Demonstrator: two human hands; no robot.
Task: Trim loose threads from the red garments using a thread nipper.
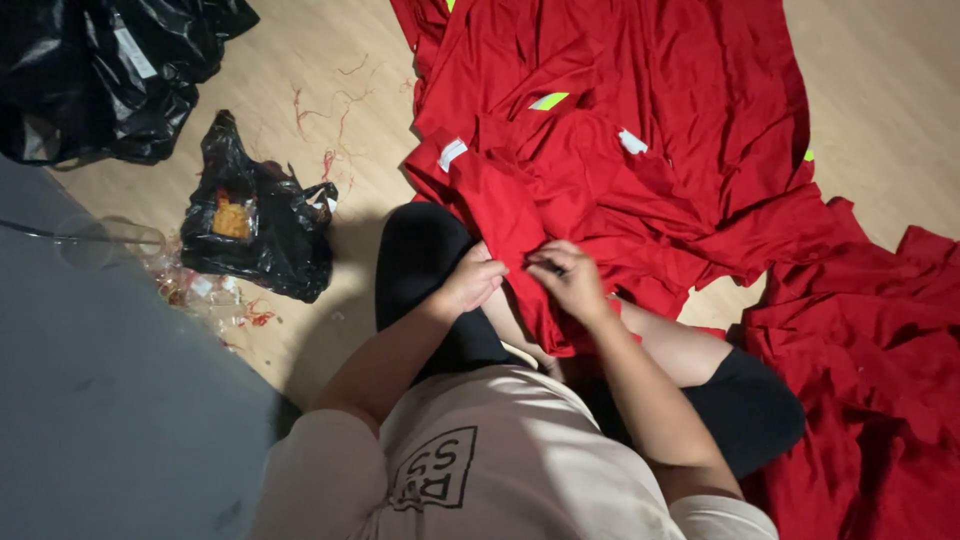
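I sit on a wooden floor with a red garment (610, 170) spread across my legs and the floor ahead. My left hand (470, 280) pinches a fold of the red cloth near my knee. My right hand (570, 280) grips the same fold just to the right, with something thin and dark between its fingers that I cannot make out. The garment has white labels (452, 152) and a yellow-green reflective strip (548, 101).
More red fabric (870, 340) lies heaped at the right. A small black plastic bag (255, 225) with something orange inside sits to my left, a larger black bag (100, 70) at top left. Red thread scraps (325, 115) litter the floor. A grey surface (100, 400) fills the lower left.
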